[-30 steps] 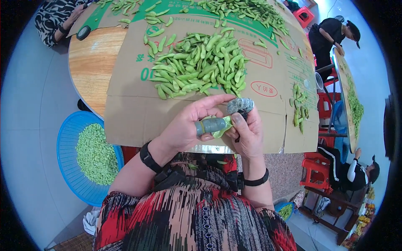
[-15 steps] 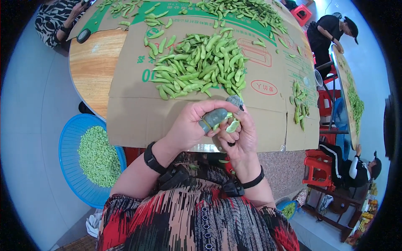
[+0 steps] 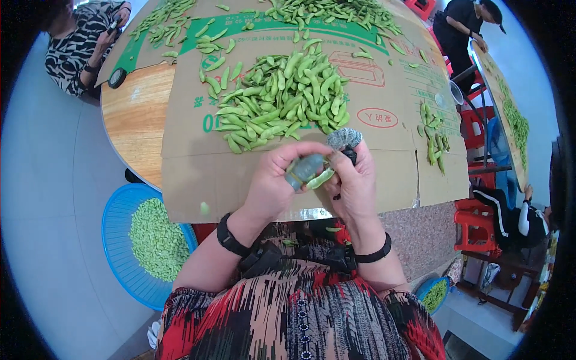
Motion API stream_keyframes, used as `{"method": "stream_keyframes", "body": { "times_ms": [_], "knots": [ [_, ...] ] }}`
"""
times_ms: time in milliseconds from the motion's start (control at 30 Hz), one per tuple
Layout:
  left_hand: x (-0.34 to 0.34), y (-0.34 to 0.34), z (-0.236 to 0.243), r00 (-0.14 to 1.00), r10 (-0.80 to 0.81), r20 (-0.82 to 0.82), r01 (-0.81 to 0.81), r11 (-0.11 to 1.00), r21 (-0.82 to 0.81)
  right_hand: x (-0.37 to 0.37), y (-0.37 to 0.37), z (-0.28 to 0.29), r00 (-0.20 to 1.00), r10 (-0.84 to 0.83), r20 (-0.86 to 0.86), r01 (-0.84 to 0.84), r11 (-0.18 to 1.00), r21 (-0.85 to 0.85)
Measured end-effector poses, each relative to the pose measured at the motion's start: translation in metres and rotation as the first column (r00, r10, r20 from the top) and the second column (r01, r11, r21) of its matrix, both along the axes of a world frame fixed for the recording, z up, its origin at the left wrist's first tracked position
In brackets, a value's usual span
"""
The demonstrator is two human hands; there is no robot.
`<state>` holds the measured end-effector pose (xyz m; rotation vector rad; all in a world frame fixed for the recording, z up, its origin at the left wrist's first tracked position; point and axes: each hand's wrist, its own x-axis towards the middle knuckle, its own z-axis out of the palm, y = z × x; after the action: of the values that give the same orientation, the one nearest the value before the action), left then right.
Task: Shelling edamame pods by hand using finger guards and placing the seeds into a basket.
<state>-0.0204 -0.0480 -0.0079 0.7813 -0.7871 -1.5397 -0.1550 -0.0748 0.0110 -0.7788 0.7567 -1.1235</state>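
My left hand [image 3: 273,183], a grey-green sleeve [image 3: 303,169] on one finger, is pinched around a green bean pod [image 3: 319,179] just above the cardboard's near edge. My right hand [image 3: 354,180], with a grey knitted cover [image 3: 344,137] on one finger, grips that same pod with its thumb and bent fingers; some fingertips are hidden. Beyond both hands lies a heap of green pods [image 3: 282,96] on printed cardboard [image 3: 204,180]. A small pale-green piece [image 3: 204,209], blurred, shows left of my left hand, near the cardboard's edge.
A blue basket [image 3: 120,246] of shelled beans stands low left beside the wooden tabletop [image 3: 135,120]. A person in patterned top [image 3: 78,51] sits upper left. On the right are red stools [image 3: 474,228], a second table [image 3: 504,114], two people in black [image 3: 465,30] and another blue basin [image 3: 433,300].
My hands have shifted and turned around the pod, which is now angled lower between them. The pale piece at the left has appeared. The whole view has tilted and shifted slightly.
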Motion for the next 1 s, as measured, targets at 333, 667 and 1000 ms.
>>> {"method": "stream_keyframes", "body": {
  "times_ms": [333,667,1000],
  "knots": [
    [-0.005,-0.002,-0.003,0.851,0.129,0.508,-0.035,0.981,-0.190,-0.015,-0.005,0.002,0.967,-0.135,-0.218,0.096,0.980,-0.176],
    [-0.009,-0.001,-0.004,0.618,0.165,0.769,0.219,0.903,-0.369,-0.032,0.007,-0.002,0.765,-0.206,-0.611,-0.119,0.886,-0.448],
    [0.003,0.006,-0.004,0.992,-0.103,-0.076,0.111,0.987,0.112,-0.066,-0.009,0.025,0.807,0.202,-0.555,-0.430,0.846,-0.317]
  ]
}}
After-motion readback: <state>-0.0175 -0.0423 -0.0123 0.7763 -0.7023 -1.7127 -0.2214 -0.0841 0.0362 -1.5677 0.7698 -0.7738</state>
